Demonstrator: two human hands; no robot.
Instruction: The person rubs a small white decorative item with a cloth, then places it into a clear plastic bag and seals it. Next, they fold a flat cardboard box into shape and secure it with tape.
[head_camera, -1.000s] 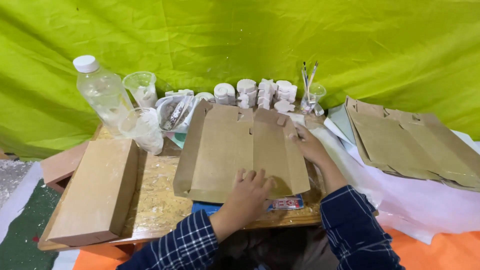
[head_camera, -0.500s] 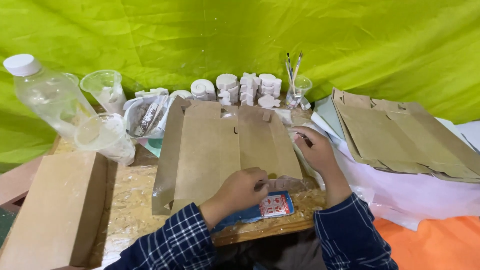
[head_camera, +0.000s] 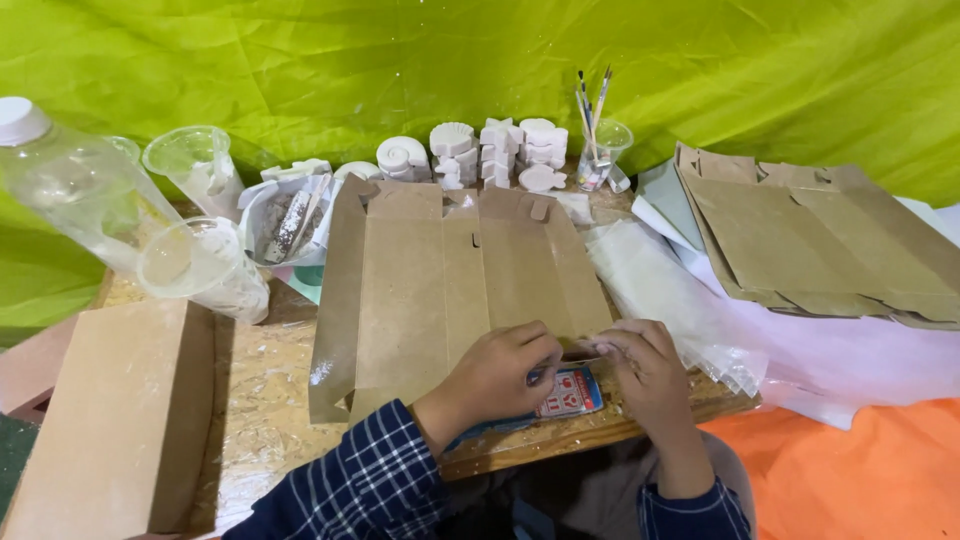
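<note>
Flattened kraft box blank (head_camera: 455, 285) lies unfolded on the worktop (head_camera: 265, 385), panels running away from the person, tabs at the far end close to a row of white plaster shell figures (head_camera: 480, 150). Both hands work its near edge. Left hand (head_camera: 500, 375): grip curled together, fingertips pressing the bottom edge of the blank, over a small red-and-white packet (head_camera: 568, 392) lying partly under it. Right hand (head_camera: 640, 370): grip pinched together at the near right corner of the blank; what sits between the fingers cannot be made out.

Judgement: step in hand is handling the near flap or corner, probably creasing or lifting it. The next move calls for both hands staying at the edge, with even pressure along the score so the card bends cleanly.

Surroundings: clear cups (head_camera: 200, 265) and plastic bottle (head_camera: 75, 190) at left, brush jar (head_camera: 600, 150) behind, stack of further blanks (head_camera: 820, 245) at right, well apart.
</note>
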